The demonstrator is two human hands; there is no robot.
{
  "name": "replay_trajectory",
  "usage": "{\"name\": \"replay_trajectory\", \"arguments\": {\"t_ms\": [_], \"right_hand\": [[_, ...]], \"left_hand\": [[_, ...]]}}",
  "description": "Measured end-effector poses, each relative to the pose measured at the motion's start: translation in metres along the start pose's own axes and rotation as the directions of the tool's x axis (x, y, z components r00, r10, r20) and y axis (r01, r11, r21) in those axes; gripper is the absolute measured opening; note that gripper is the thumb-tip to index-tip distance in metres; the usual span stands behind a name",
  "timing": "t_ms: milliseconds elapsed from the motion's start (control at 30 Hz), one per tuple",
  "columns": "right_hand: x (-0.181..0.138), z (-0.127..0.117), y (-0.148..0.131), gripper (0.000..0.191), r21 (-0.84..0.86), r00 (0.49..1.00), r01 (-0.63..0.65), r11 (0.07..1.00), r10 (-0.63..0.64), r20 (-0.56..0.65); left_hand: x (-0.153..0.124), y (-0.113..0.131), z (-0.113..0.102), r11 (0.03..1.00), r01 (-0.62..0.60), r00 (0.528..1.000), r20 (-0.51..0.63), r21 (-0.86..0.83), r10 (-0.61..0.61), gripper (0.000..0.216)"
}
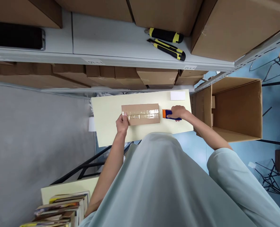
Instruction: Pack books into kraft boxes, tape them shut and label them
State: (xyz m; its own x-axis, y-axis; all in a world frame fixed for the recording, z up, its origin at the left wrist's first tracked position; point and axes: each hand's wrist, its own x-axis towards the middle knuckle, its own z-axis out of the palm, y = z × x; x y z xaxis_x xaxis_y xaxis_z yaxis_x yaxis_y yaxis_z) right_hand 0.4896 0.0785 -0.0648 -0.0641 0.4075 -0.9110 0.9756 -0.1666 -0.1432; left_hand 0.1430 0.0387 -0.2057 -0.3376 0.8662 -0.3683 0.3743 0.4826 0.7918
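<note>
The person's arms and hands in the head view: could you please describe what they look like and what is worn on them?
Both hands are bare, with no gloves. No rings or watch can be made out. The left hand leads to a forearm bare up to the pale grey-green garment. The right hand has a bare forearm too, ending in a loose short sleeve of the same pale fabric near the elbow.

Person seen from above, loose pale mint-green short-sleeved top, smooth plain fabric without print or buttons, wide sleeve (234, 170) ending near the elbow, both forearms bare, left hand (122, 123) and right hand (178, 111) ungloved, no watch or rings visible
</note>
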Motion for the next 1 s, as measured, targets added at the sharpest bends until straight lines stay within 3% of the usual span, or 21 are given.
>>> {"name": "replay_trajectory", "arguments": {"t_ms": [133,233,433,500,567,633,733,800,867,933,1000], "right_hand": [[0.016,0.024,-0.022,0.032,-0.007,0.989,-0.084,0.996,0.083,-0.123],[0.03,0.049,-0.031,0.024,0.003,0.949,-0.191,0.982,0.185,-0.256],[0.019,0.095,-0.017,0.03,0.08,0.904,-0.29,0.954,0.301,-0.302],[0.007,0.104,-0.012,0.038,0.11,0.887,-0.299,0.948,0.319,-0.335],[-0.004,0.108,-0.011,0.043,0.187,0.851,-0.292,0.938,0.344,-0.396],[-0.013,0.104,-0.016,0.044,0.287,0.796,-0.261,0.922,0.374,-0.476],[-0.027,0.082,-0.034,0.046,0.36,0.729,-0.17,0.917,0.363,-0.58],[-0.038,0.058,-0.05,0.047,0.349,0.708,-0.071,0.934,0.294,-0.642],[-0.049,0.03,-0.066,0.046,0.281,0.679,0.051,0.958,0.173,-0.713],[-0.059,-0.003,-0.083,0.043,0.139,0.617,0.169,0.976,0.005,-0.787],[-0.065,-0.038,-0.1,0.04,-0.043,0.516,0.247,0.968,-0.169,-0.84]], "left_hand": [[-0.001,-0.002,0.0,1.0,-0.003,1.0,0.011,-0.001,0.003,0.045],[-0.002,-0.002,0.0,1.0,-0.013,1.0,0.018,-0.003,0.013,0.046],[0.003,-0.001,-0.004,1.0,-0.006,0.997,0.081,0.022,0.004,0.053],[0.002,0.002,-0.004,0.996,-0.061,0.997,0.043,0.067,0.058,0.055],[-0.005,0.011,-0.001,0.967,-0.21,0.976,-0.027,0.142,0.215,0.058],[-0.019,0.026,0.004,0.884,-0.422,0.9,-0.023,0.203,0.435,0.057],[-0.043,0.062,0.016,0.701,-0.701,0.713,0.122,0.131,0.691,0.046],[-0.056,0.09,0.023,0.577,-0.814,0.578,0.163,0.058,0.799,0.045],[-0.06,0.119,0.026,0.483,-0.875,0.478,0.167,0.01,0.862,0.049],[-0.055,0.147,0.024,0.423,-0.906,0.418,0.147,-0.004,0.897,0.053],[-0.043,0.171,0.018,0.397,-0.918,0.395,0.109,0.006,0.912,0.056]]}}
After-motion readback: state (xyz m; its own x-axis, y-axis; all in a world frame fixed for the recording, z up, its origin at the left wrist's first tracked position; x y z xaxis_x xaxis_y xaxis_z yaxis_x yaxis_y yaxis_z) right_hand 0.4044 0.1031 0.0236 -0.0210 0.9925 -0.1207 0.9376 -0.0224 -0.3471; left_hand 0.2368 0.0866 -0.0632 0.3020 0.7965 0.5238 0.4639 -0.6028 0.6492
